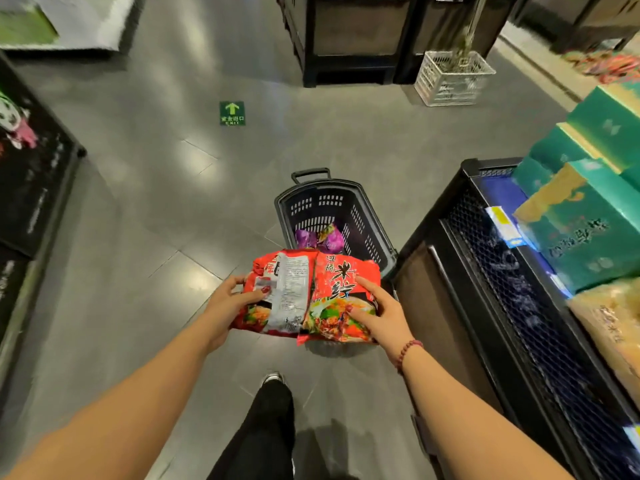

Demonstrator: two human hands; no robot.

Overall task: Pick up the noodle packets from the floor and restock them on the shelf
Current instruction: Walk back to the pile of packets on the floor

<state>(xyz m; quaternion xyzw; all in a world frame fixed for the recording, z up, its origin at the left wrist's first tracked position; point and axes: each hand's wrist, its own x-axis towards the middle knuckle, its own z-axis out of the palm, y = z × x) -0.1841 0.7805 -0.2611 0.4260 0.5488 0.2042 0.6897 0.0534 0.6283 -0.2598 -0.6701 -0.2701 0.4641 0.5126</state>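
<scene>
Two red noodle packets are held side by side above a dark basket. My left hand [230, 301] grips the left packet [284, 292], whose white printed back faces up. My right hand [379, 311] holds the right packet [337, 299], front side up with large characters. Purple packets [320, 237] lie at the bottom of the dark plastic basket [367, 216], which stands on the grey floor. The black shelf [485, 306] with a mesh front runs along my right side.
Green boxes [588, 216] and yellowish packets [613, 327] fill the right shelf. A white crate [453, 77] stands by a dark display unit [353, 39] ahead. Another dark rack [34, 181] lines the left. A green exit arrow [232, 113] marks the floor. My black-trousered leg [266, 424] is below.
</scene>
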